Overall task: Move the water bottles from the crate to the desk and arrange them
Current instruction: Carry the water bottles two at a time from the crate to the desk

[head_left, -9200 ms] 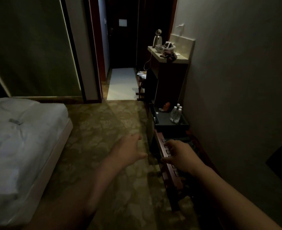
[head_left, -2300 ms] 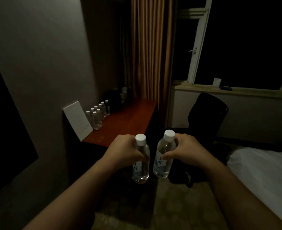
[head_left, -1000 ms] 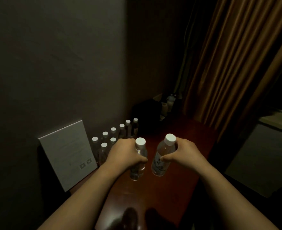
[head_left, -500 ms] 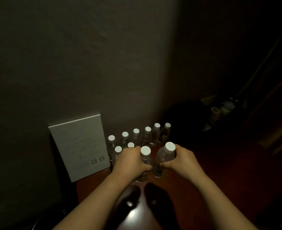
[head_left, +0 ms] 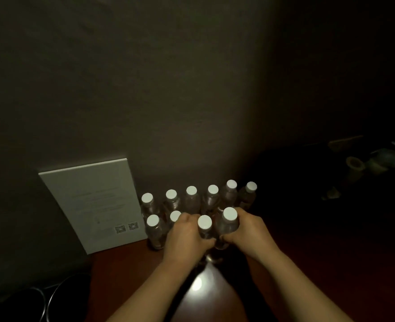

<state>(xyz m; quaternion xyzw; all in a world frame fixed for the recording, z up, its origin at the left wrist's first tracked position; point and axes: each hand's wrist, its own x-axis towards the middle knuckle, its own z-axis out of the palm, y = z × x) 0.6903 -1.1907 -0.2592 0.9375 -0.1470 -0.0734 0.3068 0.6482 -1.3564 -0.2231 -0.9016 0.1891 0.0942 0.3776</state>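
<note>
My left hand [head_left: 185, 235] grips a clear water bottle with a white cap [head_left: 204, 223]. My right hand [head_left: 249, 231] grips a second water bottle [head_left: 229, 219] right beside it. Both bottles stand upright, low over the reddish-brown desk [head_left: 308, 263]; whether they touch it I cannot tell. Behind them a back row of several white-capped bottles [head_left: 191, 198] stands along the wall. Two more bottles [head_left: 154, 228] stand in a front row to the left of my left hand. The crate is not in view.
A white printed card [head_left: 92, 203] leans against the wall at the desk's left end. Dark cables [head_left: 52, 298] lie below the desk's left edge. A dark object and small cups [head_left: 354, 166] sit at the far right of the desk.
Both hands have carried the two bottles closer to the rows by the wall and lower over the desk. My view has moved nearer to the bottles.
</note>
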